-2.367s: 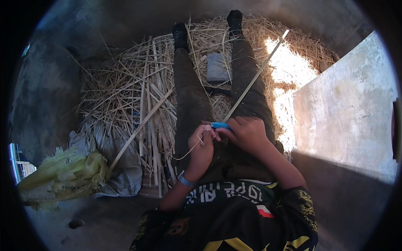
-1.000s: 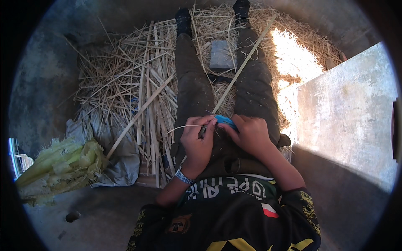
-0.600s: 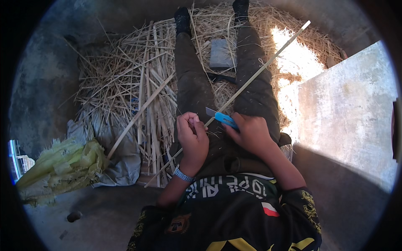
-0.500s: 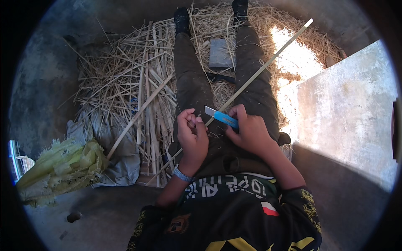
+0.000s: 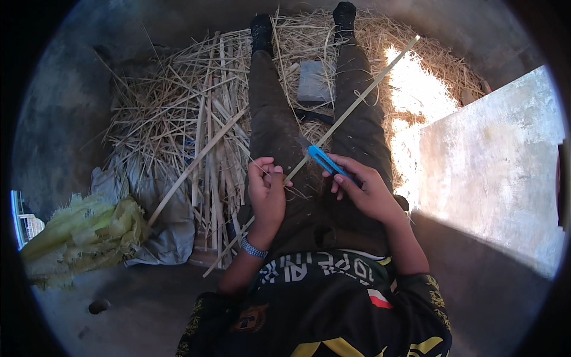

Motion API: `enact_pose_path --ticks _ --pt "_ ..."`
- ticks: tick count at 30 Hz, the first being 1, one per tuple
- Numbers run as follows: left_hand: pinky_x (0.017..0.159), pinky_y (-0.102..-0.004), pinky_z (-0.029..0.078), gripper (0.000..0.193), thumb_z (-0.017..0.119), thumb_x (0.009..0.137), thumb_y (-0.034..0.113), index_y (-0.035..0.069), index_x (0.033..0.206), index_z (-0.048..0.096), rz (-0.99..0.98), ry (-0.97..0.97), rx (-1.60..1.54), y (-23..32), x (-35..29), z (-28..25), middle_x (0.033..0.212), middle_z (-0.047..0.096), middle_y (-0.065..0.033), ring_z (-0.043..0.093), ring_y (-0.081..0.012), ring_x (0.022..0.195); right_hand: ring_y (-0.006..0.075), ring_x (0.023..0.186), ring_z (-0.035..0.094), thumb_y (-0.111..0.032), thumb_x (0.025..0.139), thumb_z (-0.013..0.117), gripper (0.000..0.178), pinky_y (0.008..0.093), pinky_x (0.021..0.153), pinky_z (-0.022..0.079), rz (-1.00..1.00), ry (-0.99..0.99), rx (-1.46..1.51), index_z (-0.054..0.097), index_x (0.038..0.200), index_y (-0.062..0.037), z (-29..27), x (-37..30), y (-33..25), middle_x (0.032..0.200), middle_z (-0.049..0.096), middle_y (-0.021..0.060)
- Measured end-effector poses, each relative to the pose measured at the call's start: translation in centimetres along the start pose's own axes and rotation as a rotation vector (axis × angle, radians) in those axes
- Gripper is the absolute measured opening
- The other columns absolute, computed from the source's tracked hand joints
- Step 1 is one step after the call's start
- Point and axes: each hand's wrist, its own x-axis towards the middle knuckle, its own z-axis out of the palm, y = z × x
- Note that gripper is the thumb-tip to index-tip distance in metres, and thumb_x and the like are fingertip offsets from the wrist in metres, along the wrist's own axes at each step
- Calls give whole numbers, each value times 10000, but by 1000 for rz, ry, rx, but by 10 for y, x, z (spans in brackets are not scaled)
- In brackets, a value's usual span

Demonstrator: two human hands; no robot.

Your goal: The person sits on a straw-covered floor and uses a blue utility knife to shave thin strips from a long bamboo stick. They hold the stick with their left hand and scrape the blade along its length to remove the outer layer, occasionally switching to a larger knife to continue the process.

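I sit on the ground with my legs stretched out over a heap of cut cane strips [image 5: 196, 119]. My left hand [image 5: 266, 191] pinches a long thin pale strip [image 5: 357, 98] that runs up and to the right past my right leg. My right hand [image 5: 363, 189] grips a blue utility knife [image 5: 324, 160]. Its blade end rests against the strip just right of my left fingers. A thin curl of shaving hangs near my left hand.
A flat grey block [image 5: 314, 82] lies between my shins. Yellow-green fabric [image 5: 83, 235] and a grey sack [image 5: 160, 220] lie at the left. A pale concrete slab [image 5: 493, 172] rises at the right, with sunlit straw [image 5: 416, 101] beside it.
The long strip has swung up again to point at the upper right. The knife has moved out from my lap onto the strip. My hands have drawn slightly apart.
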Motion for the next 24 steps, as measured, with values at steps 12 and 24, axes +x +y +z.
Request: enact_pose_path --ticks 12,24 --pt "553 -228 456 221 558 1003 36 32 1212 487 -60 -14 2 0 1 -4 983 537 -44 605 -94 719 66 665 573 -177 1045 598 370 225 585 456 -4 118 376 601 1360 16 7 5 14 944 697 44" --pt "649 -229 501 187 599 1002 75 22 1164 522 -71 -81 18 -2 0 -5 912 565 -16 570 -61 715 227 617 589 -209 926 747 246 317 589 483 -558 598 -823 707 1073 -15 19 6 9 777 634 104"
